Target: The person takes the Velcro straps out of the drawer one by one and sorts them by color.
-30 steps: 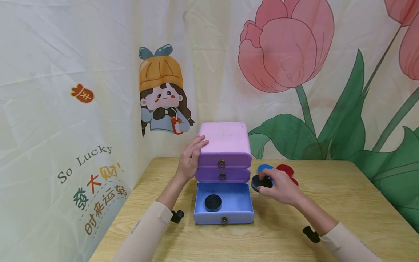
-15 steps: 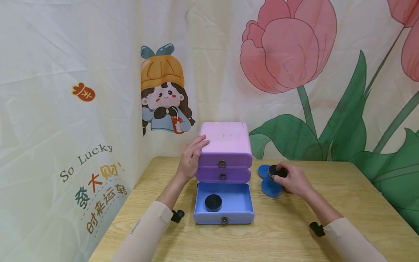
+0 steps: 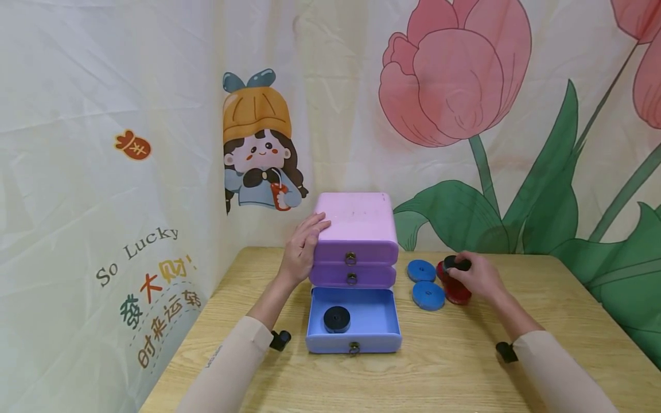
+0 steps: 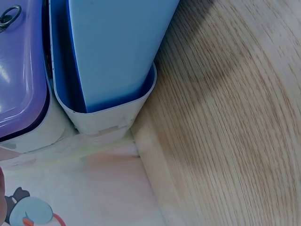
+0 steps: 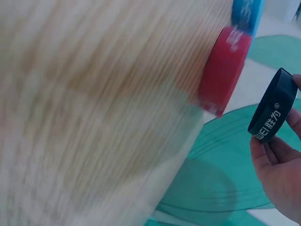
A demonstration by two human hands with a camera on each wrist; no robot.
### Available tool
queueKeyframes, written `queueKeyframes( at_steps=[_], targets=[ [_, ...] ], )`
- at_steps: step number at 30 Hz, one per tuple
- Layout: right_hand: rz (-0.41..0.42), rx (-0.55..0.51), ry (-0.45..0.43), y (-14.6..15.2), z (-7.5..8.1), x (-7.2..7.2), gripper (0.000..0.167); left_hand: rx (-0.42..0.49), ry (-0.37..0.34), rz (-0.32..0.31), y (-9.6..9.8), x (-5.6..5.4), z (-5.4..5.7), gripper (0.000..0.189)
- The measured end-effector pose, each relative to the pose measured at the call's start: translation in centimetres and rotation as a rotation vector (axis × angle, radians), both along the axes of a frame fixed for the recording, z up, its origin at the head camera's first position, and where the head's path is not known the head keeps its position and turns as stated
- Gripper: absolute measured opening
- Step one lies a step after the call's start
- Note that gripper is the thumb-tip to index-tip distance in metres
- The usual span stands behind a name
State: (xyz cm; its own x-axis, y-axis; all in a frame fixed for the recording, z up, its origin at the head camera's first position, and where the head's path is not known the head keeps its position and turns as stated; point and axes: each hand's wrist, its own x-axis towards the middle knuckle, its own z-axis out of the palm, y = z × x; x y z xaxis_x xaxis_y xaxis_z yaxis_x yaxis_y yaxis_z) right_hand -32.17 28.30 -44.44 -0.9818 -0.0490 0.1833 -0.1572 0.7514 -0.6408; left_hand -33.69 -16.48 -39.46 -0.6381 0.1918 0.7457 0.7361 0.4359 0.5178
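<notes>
My left hand (image 3: 300,248) rests on the left side of a small chest of drawers (image 3: 356,218), fingers reaching over its pink top edge. Only a sliver of that hand shows in the left wrist view. The lowest, blue drawer (image 3: 369,315) is pulled out, with a black roll of tape (image 3: 337,319) lying flat inside it. My right hand (image 3: 477,276) pinches another black roll of tape (image 5: 274,109) between thumb and fingers. In the head view that roll is over the red rolls of tape (image 3: 457,291), partly covering the rear one; whether they touch is unclear.
Two blue rolls of tape (image 3: 428,295) lie on the wooden table (image 3: 439,367) between the chest and the red rolls. The upper two purple drawers (image 3: 330,277) are closed. A printed curtain (image 3: 341,115) hangs behind the table and along its left.
My right hand has carried the black roll rightward, from beside the chest, past the blue rolls, to above the red ones. The left hand and the open drawer stay in place.
</notes>
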Motion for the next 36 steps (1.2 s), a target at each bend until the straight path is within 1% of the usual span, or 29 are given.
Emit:
queueKeyframes(
  at_steps=[3, 6, 9, 14, 20, 25, 29, 36],
  targets=[
    [-0.022, -0.011, -0.023, 0.9, -0.4, -0.5, 0.045, 0.001, -0.005, 0.0, 0.0, 0.0, 0.0, 0.044],
    [-0.044, 0.006, -0.021, 1.6, -0.7, -0.9, 0.043, 0.004, -0.008, -0.003, -0.1, 0.0, -0.1, 0.044],
    [-0.059, 0.026, -0.026, 2.1, -0.7, -1.0, 0.042, 0.003, -0.01, -0.002, -0.1, 0.0, 0.0, 0.044],
    [-0.09, 0.031, -0.041, 2.8, -0.7, -1.2, 0.044, 0.005, -0.011, -0.007, 0.0, -0.1, 0.0, 0.044],
    [-0.102, 0.04, -0.031, 3.6, -1.1, -1.4, 0.043, 0.009, -0.01, -0.01, -0.1, 0.0, 0.0, 0.043],
    [-0.106, 0.034, -0.028, 4.2, -1.7, -1.6, 0.043, 0.003, -0.013, -0.003, -0.1, -0.1, -0.2, 0.043],
    [-0.103, 0.053, -0.02, 4.6, -2.1, -1.7, 0.041, 0.004, -0.008, -0.004, -0.1, -0.1, -0.2, 0.043],
    [-0.11, 0.073, -0.072, 4.8, -2.5, -2.0, 0.041, 0.009, -0.003, -0.006, 0.0, -0.2, -0.3, 0.043]
  ],
)
